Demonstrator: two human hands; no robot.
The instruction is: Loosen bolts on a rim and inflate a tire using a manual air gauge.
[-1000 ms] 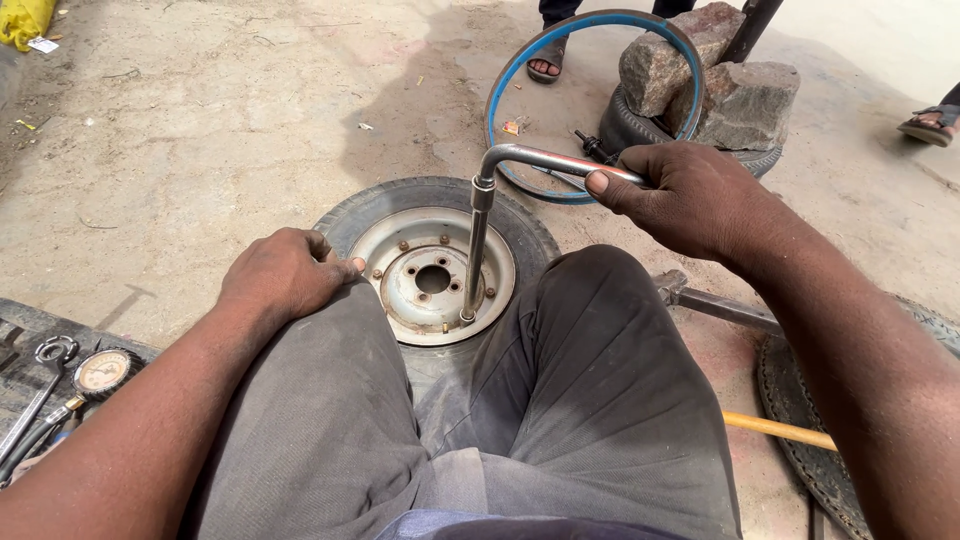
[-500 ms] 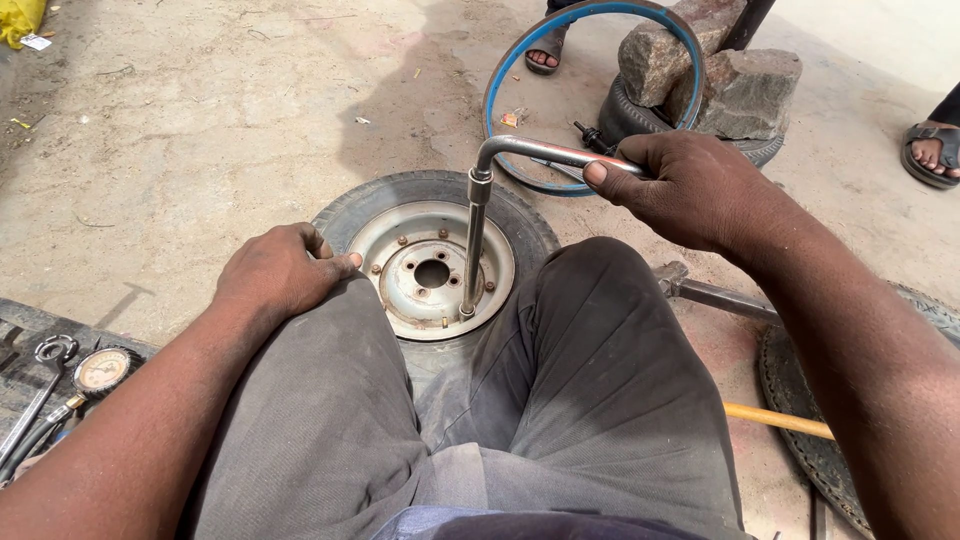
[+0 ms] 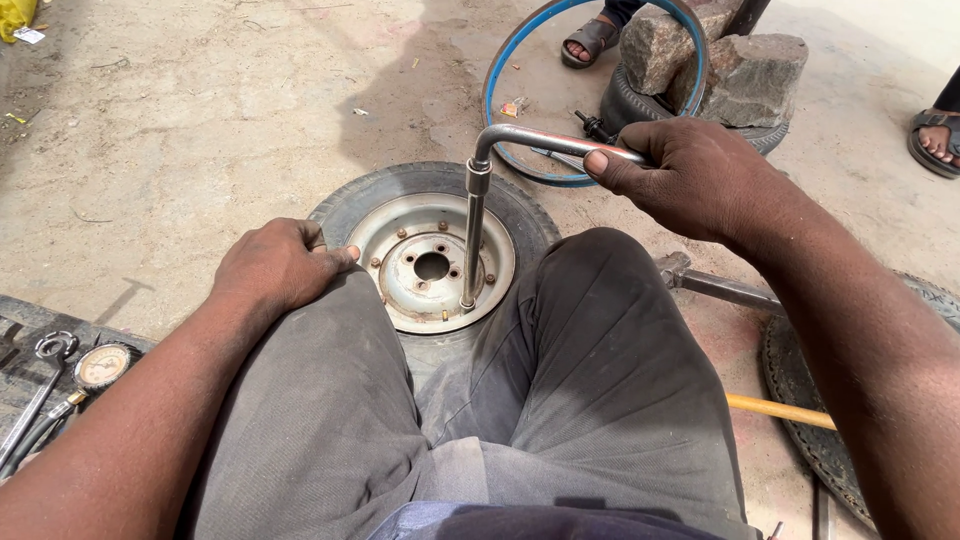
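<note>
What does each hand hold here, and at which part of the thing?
The right hand holds the L-shaped socket wrench by its horizontal handle. The left hand holds nothing; it rests on the tyre beside the person's knee.

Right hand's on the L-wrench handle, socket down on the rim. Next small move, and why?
Probably swing the handle round another part-turn. The right hand grips the L-shaped wrench, which stands upright with its socket seated at the rim edge, and the left hand rests on the tyre, steadying the wheel.
</note>
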